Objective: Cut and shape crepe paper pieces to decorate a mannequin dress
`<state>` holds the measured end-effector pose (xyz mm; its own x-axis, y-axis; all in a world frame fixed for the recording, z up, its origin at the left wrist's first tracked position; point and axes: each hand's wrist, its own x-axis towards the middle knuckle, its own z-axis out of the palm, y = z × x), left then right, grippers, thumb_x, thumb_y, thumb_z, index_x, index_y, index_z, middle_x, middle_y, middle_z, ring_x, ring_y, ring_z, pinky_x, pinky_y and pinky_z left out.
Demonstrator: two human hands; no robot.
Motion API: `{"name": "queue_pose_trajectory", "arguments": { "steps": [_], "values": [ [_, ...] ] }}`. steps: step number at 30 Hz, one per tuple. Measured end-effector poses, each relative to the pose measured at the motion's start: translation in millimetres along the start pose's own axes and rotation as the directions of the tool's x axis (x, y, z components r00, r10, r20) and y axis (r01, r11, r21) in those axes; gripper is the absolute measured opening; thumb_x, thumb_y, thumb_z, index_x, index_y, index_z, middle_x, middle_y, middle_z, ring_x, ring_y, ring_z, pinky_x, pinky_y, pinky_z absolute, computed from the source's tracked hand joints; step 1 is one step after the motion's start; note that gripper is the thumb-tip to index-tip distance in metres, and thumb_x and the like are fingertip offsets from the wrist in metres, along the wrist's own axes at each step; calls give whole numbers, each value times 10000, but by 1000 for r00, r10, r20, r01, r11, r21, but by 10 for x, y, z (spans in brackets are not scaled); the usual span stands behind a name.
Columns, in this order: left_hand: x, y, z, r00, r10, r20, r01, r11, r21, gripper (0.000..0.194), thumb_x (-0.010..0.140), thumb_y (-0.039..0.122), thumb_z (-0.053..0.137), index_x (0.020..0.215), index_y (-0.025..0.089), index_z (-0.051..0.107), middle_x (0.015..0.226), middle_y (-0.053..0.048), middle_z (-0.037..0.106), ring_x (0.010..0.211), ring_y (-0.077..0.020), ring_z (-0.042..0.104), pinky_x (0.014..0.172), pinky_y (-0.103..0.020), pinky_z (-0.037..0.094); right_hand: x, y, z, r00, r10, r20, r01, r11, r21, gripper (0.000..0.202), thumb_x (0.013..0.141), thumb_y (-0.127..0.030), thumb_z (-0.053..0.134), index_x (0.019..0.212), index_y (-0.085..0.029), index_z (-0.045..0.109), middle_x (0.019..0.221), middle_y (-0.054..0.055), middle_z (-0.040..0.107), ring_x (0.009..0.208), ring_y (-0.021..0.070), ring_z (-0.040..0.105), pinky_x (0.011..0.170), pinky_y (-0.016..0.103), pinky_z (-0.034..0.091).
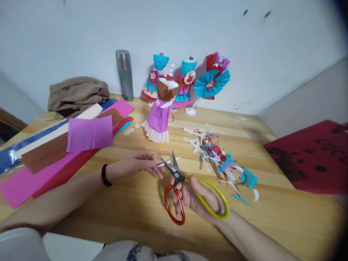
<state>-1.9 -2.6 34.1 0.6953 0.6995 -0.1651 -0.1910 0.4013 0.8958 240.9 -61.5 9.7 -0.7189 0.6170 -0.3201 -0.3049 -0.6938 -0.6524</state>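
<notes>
Left hand (145, 163): one, a dark band (105, 175) at the wrist; thumb and fingertips pinching a white strip (164, 164), over the desk (130, 214), between its centre and front edge.

Right hand (191, 195): one, curled in the loops of the scissors (177, 174), one loop red, one yellow. Blades parted at the strip (whether they touch it, cannot tell).

Strip: short, narrow, its far end past the blades; not cut through, as far as shows.

Purple dress (160, 115): one, upright near the middle of the desk, beyond the hands. Brown top, pale frilled hem and a white piece at the waist are on; judged largely made up.

Left dress (152, 79), middle dress (187, 78), right dress (211, 82): three, standing by the back edge, each with tiers or ruffles and a flower in place; they look finished.

Small flowers (129, 132): several, loose left of the purple dress, not attached.

Scraps (227, 164): a heap toward the right edge, many colours, evidence of much cutting done.

Purple sheet (90, 133): one, on other sheets toward the left edge; stock apparently unused.

Flask (124, 78): one, upright at the back edge. Cloth (78, 93): one, bunched, back left corner.

Red item (312, 159): one, dark markings, at the right edge.
</notes>
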Motion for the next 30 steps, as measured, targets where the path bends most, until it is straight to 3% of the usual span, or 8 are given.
{"name": "queue_pose_trajectory", "arguments": {
  "steps": [7,16,26,30],
  "values": [
    [19,-74,16,999,50,4,-50,998,34,274,854,396,744,845,142,640,1014,-108,746,862,-197,739,801,-315,561,156,85,51,988,-153,-24,148,979,-137,579,784,-738,641,972,-197,555,717,8,626,509,133,614,489,261,511],
    [15,-28,51,994,104,40,-109,982,153,272,919,409,662,876,141,669,971,-101,731,841,-171,699,808,-315,531,221,52,89,961,-278,4,274,945,-179,545,826,-691,634,1021,-198,506,685,-33,561,457,91,529,433,223,481],
    [37,-65,29,991,127,41,-132,979,157,256,942,394,630,862,151,643,987,-82,713,858,-166,689,811,-309,525,295,59,90,936,-351,-7,336,901,-274,515,859,-679,604,1009,-196,506,593,-65,518,355,61,428,341,177,358],
    [42,-41,27,994,110,11,-111,982,152,278,902,399,682,802,150,610,1002,-76,710,835,-162,686,805,-309,530,295,103,44,937,-343,-64,302,889,-343,477,874,-650,607,1011,-208,489,530,-101,464,301,49,342,280,158,290]
  ]
}}
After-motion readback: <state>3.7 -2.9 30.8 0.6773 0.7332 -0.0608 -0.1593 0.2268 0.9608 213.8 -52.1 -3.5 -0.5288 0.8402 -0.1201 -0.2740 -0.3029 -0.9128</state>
